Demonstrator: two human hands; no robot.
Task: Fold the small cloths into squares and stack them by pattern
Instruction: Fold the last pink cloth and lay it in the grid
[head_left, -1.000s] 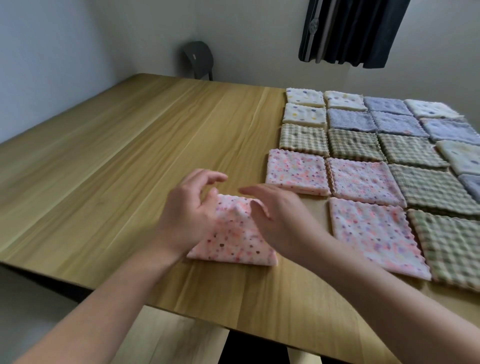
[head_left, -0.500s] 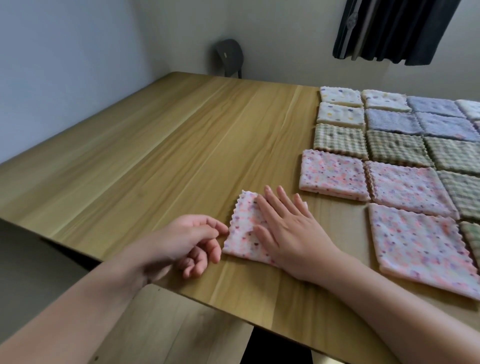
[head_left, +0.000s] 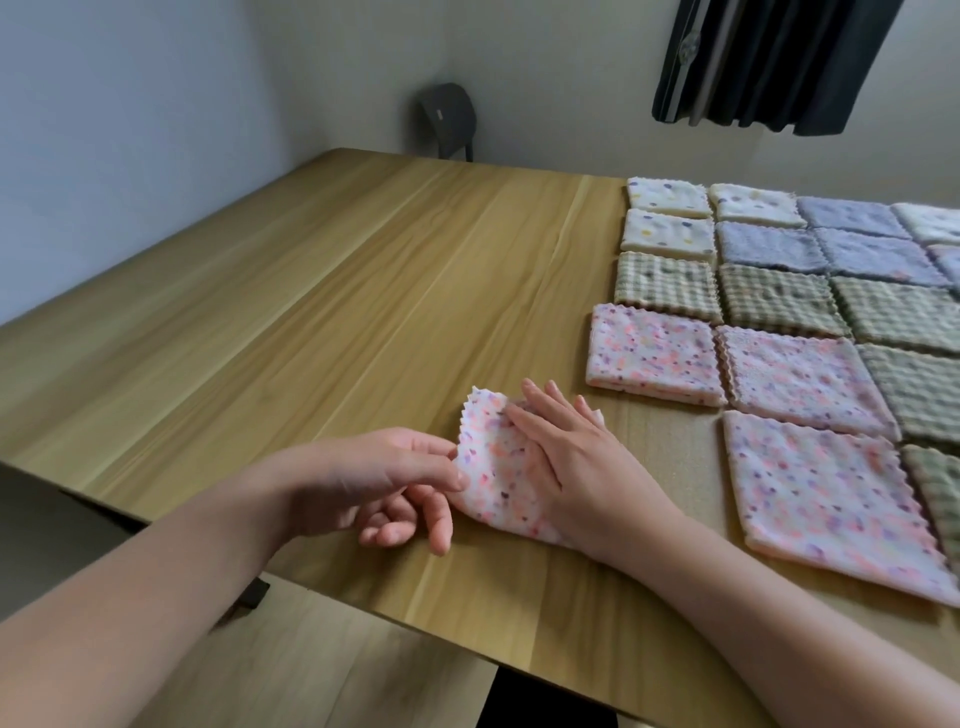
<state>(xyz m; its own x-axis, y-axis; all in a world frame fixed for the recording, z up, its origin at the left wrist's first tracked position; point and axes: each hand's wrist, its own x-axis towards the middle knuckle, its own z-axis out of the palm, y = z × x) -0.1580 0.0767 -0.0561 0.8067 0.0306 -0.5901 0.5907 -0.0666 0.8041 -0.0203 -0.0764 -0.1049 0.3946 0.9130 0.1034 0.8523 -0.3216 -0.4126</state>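
Risk noted: the pink speckled cloth (head_left: 488, 457) lies in the lower centre of the frame, close to the near edge of the counter (head_left: 311, 312). My right grip (head_left: 576, 467) lies flat on it, fingers straight, pressing it down. My left grip (head_left: 363, 478) pinches its left edge between thumb and forefinger.

If the left pull outruns the right-hand pressure, I judge the layers will slide and the corners skew, giving an uneven square. Lifting the palm too soon would likely let the fold spring open. A drag toward me could carry it off the edge.

Condition of the cloth: soft, pale pink with orange and purple flecks and a zigzag-cut border. Its upper left corner is slightly raised, and its right part is hidden under my hand. Matching folded pink squares (head_left: 654, 353) sit to the right, apart from it.
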